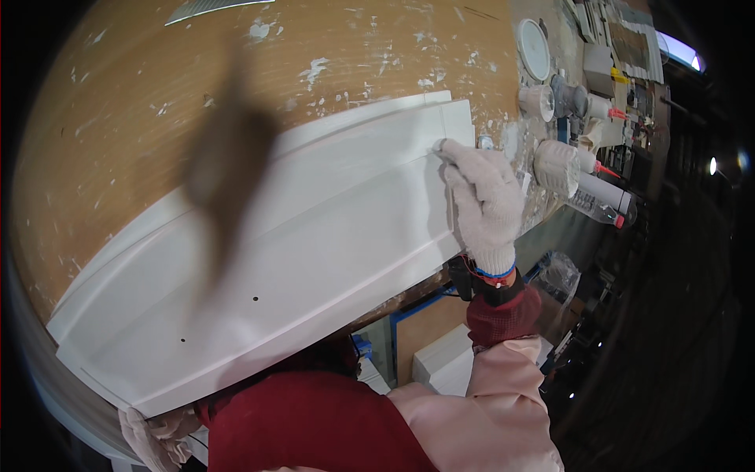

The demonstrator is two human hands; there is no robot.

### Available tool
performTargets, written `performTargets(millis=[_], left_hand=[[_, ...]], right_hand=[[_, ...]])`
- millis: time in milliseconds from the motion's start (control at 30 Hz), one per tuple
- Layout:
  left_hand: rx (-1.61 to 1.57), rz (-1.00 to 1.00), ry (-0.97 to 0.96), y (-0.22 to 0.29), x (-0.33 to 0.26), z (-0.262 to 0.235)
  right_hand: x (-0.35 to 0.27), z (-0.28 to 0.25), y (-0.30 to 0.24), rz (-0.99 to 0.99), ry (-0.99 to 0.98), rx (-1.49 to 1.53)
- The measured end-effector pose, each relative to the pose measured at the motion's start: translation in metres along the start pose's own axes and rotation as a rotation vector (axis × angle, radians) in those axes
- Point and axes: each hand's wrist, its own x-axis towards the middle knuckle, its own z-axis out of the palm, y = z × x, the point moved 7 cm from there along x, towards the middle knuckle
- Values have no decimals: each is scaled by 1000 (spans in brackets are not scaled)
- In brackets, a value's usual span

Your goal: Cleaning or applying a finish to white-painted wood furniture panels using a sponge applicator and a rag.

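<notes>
A long white panel (338, 228) with raised edges and two small dark holes lies slantwise on the brown worktable (370, 47), its near edge over the table's front edge. Behind it, the edge of another white piece (314, 135) shows. My right hand (484, 197), in a white knit glove, grips the panel's right end, fingertips on its upper face. At the near left corner my left hand (153, 436), gloved too, holds the panel's end; part of that hand is hidden under it. A blurred dark shape (228, 157) close to the camera covers some of the panel.
Plastic tubs (557, 167), a round white lid (534, 49), a clear bottle (595, 208) with a red cap and red-nozzled bottles (602, 108) crowd the table's right side. Below the front edge are white boxy pieces (444, 362) and a clear plastic bag (558, 271).
</notes>
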Motion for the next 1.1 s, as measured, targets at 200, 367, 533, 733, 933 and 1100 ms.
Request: performTargets(millis=[200,367,533,733,933,1100], left_hand=[[195,33,23,-1,3,-7],[227,45,20,-1,4,-8],[135,32,3,-13,8,-15],[189,39,21,-3,4,-9],[134,42,8,-17,8,-19],[184,53,4,-6,8,-13]], right_hand=[[1,-4,-1,-37,-20,27],[-6,1,5,52,-31,20],[-6,-2,10,181,8,127],[-9,-1,8,63,42,32],[-3,0,4,64,19,62],[-7,4,9,86,28,56]])
